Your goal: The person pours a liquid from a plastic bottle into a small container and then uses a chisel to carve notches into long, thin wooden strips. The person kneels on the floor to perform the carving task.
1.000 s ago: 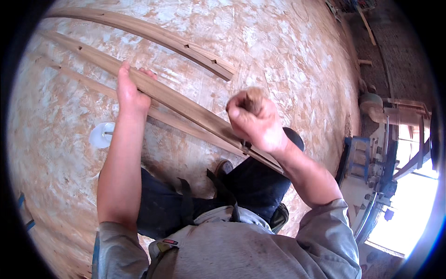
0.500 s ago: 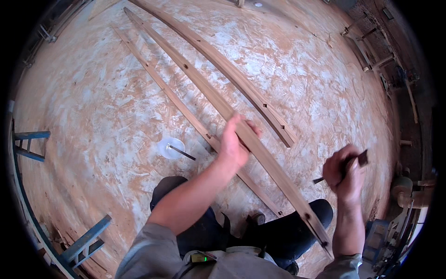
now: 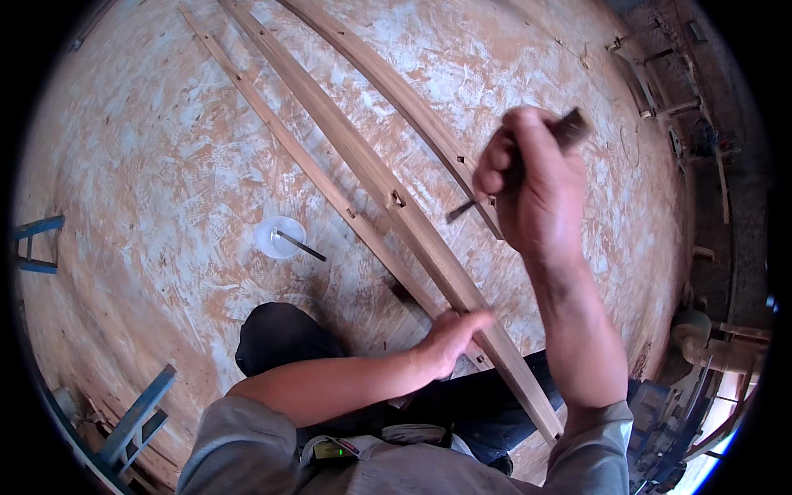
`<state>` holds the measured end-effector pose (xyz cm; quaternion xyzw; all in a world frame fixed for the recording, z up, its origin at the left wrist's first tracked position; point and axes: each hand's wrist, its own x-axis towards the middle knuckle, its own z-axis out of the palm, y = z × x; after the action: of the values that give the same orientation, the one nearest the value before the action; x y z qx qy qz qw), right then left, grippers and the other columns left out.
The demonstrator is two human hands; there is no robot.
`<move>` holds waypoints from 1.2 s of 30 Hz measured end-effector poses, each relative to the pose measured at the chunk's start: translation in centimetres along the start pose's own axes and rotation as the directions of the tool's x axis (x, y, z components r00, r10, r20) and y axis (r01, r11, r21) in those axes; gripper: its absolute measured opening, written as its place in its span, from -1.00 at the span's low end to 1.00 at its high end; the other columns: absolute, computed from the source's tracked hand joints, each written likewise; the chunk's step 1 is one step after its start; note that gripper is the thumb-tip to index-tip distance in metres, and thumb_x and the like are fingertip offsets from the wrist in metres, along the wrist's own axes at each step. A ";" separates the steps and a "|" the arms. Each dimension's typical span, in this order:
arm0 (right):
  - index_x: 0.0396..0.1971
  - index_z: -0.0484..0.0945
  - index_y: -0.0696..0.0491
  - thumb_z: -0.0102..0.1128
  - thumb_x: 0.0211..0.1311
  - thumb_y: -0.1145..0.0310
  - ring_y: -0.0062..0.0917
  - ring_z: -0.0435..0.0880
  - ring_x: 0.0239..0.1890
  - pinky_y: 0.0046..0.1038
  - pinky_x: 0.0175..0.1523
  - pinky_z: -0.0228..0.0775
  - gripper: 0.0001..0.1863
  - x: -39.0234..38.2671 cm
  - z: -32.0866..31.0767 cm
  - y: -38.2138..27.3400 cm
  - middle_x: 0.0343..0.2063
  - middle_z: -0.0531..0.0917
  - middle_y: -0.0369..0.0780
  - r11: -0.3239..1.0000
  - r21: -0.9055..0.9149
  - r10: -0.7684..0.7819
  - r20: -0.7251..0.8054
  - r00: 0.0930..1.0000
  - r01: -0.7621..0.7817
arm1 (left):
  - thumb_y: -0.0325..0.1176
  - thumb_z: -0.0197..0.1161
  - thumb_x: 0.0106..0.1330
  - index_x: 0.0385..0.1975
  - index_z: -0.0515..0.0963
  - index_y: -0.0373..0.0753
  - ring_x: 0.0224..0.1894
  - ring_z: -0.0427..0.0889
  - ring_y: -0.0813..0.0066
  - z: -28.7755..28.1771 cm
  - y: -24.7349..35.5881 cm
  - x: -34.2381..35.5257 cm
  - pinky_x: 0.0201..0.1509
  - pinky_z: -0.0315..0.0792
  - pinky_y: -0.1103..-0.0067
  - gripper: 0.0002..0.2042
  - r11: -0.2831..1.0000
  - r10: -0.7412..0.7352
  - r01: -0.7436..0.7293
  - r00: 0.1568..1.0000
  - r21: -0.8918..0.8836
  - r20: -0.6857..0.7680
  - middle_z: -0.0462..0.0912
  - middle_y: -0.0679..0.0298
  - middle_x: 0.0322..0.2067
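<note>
My left hand [image 3: 450, 340] is closed around the lower part of a long wooden beam [image 3: 441, 260], which slants from the far left toward my right leg. A mortise hole in its upper face lies farther up the beam. Held up to the right of the beam, my right hand [image 3: 544, 186] grips a chisel by its dark handle [image 3: 571, 129]. Its narrow blade [image 3: 460, 212] points down and left, apart from the beam. Slight motion blur softens this hand and tool.
A thinner wooden strip [image 3: 301, 161] lies left of the held beam, and another mortised beam [image 3: 396, 87] right of it. A round whitish dish with a dark stick [image 3: 279, 238] rests on the stained floor. Blue metal frames [image 3: 136, 421] stand left; machinery [image 3: 701, 338] stands right.
My right hand has swung left and away from me with the chisel, closer to the beam. My left hand now grips the beam nearer my body. The view has shifted slightly.
</note>
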<state>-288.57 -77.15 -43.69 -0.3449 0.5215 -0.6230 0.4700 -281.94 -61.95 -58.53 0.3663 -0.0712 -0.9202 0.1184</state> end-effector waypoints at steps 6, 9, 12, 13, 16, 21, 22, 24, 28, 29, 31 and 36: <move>-0.28 0.37 0.10 0.18 0.33 0.24 -0.61 0.28 -0.75 -0.51 -0.64 0.17 -0.75 2.3 0.4 4.8 -0.72 0.33 -0.32 0.967 0.250 0.062 -0.037 0.997 -0.051 | -0.37 0.30 0.25 -0.15 0.42 -0.20 -0.23 0.58 0.40 -1.2 7.4 1.2 -0.15 0.52 0.41 -0.75 0.875 0.349 -0.417 0.896 -0.247 -0.274 0.52 0.30 -0.28; -0.34 0.33 0.06 0.15 0.35 0.18 -0.60 0.25 -0.75 -0.50 -0.64 0.15 -0.72 3.2 1.1 7.0 -0.73 0.29 -0.33 0.943 0.324 0.110 -0.083 0.990 -0.077 | -0.39 0.26 0.28 -0.15 0.39 -0.23 -0.26 0.56 0.44 -1.5 7.6 0.9 -0.18 0.50 0.45 -0.77 0.833 0.397 -0.468 0.877 -0.296 -0.270 0.52 0.27 -0.25; -0.37 0.32 0.05 0.12 0.36 0.15 -0.59 0.26 -0.75 -0.49 -0.64 0.16 -0.70 4.1 1.3 8.3 -0.72 0.31 -0.32 0.945 0.308 0.145 -0.085 0.986 -0.112 | -0.40 0.22 0.30 -0.14 0.37 -0.25 -0.28 0.55 0.45 -0.7 7.8 0.5 -0.19 0.49 0.47 -0.78 0.821 0.383 -0.470 0.874 -0.323 -0.300 0.52 0.26 -0.23; -0.38 0.32 0.04 0.12 0.36 0.15 -0.59 0.27 -0.74 -0.49 -0.65 0.17 -0.71 4.2 1.5 8.6 -0.70 0.32 -0.31 0.952 0.279 0.155 -0.080 0.985 -0.127 | -0.40 0.22 0.31 -0.14 0.37 -0.25 -0.29 0.56 0.44 -0.6 7.9 0.2 -0.20 0.49 0.46 -0.78 0.822 0.375 -0.471 0.871 -0.321 -0.318 0.52 0.26 -0.24; -0.34 0.33 0.04 0.07 0.39 0.11 -0.63 0.21 -0.70 -0.51 -0.58 0.14 -0.70 4.5 2.2 9.4 -0.69 0.25 -0.36 0.963 0.227 0.167 -0.084 0.982 -0.144 | -0.42 0.20 0.31 -0.14 0.36 -0.25 -0.28 0.55 0.44 -0.7 8.0 -0.1 -0.20 0.49 0.46 -0.80 0.826 0.381 -0.471 0.872 -0.309 -0.308 0.52 0.27 -0.24; -0.38 0.31 0.02 0.09 0.38 0.13 -0.64 0.18 -0.73 -0.52 -0.61 0.10 -0.71 5.1 2.5 9.8 -0.70 0.25 -0.37 0.971 0.195 0.155 -0.073 0.985 -0.139 | -0.43 0.19 0.32 -0.14 0.36 -0.26 -0.28 0.54 0.46 -0.6 8.0 0.1 -0.19 0.47 0.48 -0.80 0.818 0.396 -0.489 0.861 -0.304 -0.319 0.52 0.27 -0.25; -0.38 0.30 0.02 0.09 0.37 0.13 -0.65 0.17 -0.73 -0.52 -0.61 0.09 -0.71 5.2 2.6 9.7 -0.71 0.24 -0.37 0.975 0.178 0.151 -0.073 0.986 -0.136 | -0.43 0.18 0.32 -0.15 0.36 -0.26 -0.29 0.53 0.47 -0.7 7.9 0.3 -0.19 0.47 0.48 -0.81 0.810 0.406 -0.499 0.857 -0.309 -0.317 0.52 0.27 -0.25; -0.40 0.30 0.02 0.09 0.37 0.14 -0.65 0.16 -0.74 -0.53 -0.62 0.08 -0.71 5.4 2.9 9.7 -0.73 0.22 -0.39 0.980 0.145 0.151 -0.066 0.986 -0.140 | -0.43 0.20 0.31 -0.11 0.40 -0.22 -0.10 0.50 0.51 -1.1 7.8 0.4 0.03 0.37 0.46 -0.80 0.835 0.372 -0.455 0.881 -0.309 -0.291 0.55 0.31 -0.18; -0.42 0.29 0.01 0.09 0.37 0.15 -0.66 0.14 -0.76 -0.53 -0.63 0.06 -0.71 6.0 3.6 9.5 -0.76 0.20 -0.41 0.985 0.072 0.162 -0.073 0.984 -0.157 | -0.44 0.18 0.32 -0.10 0.40 -0.22 0.00 0.49 0.52 -1.3 7.9 0.8 0.16 0.32 0.44 -0.80 0.847 0.349 -0.429 0.894 -0.314 -0.279 0.56 0.31 -0.14; -0.42 0.29 0.01 0.10 0.37 0.15 -0.67 0.13 -0.76 -0.53 -0.63 0.05 -0.71 6.1 3.7 9.5 -0.77 0.19 -0.41 0.986 0.053 0.164 -0.082 0.983 -0.160 | -0.44 0.18 0.32 -0.09 0.39 -0.21 0.00 0.48 0.51 -1.2 8.0 0.7 0.16 0.32 0.43 -0.79 0.849 0.345 -0.426 0.895 -0.313 -0.281 0.55 0.30 -0.12; -0.42 0.29 0.01 0.11 0.36 0.16 -0.67 0.14 -0.77 -0.53 -0.65 0.03 -0.71 6.2 3.5 9.7 -0.77 0.21 -0.41 0.986 0.046 0.163 -0.079 0.983 -0.160 | -0.44 0.16 0.33 -0.05 0.36 -0.21 0.00 0.48 0.49 -0.8 8.1 0.4 0.17 0.32 0.42 -0.77 0.853 0.339 -0.420 0.897 -0.308 -0.285 0.54 0.28 -0.10; -0.45 0.30 0.02 0.14 0.34 0.18 -0.67 0.20 -0.78 -0.54 -0.70 0.02 -0.70 6.5 3.9 11.1 -0.76 0.28 -0.39 0.989 -0.069 0.127 -0.076 0.989 -0.132 | -0.51 0.11 0.29 -0.15 0.40 -0.29 -0.24 0.49 0.54 -0.5 8.3 0.5 -0.15 0.41 0.55 -0.84 0.812 0.397 -0.481 0.870 -0.331 -0.292 0.53 0.26 -0.26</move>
<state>-284.60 -84.69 -54.02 -0.3051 0.5819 -0.5833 0.4776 -280.59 -70.05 -57.45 0.4030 0.0451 -0.8187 0.4066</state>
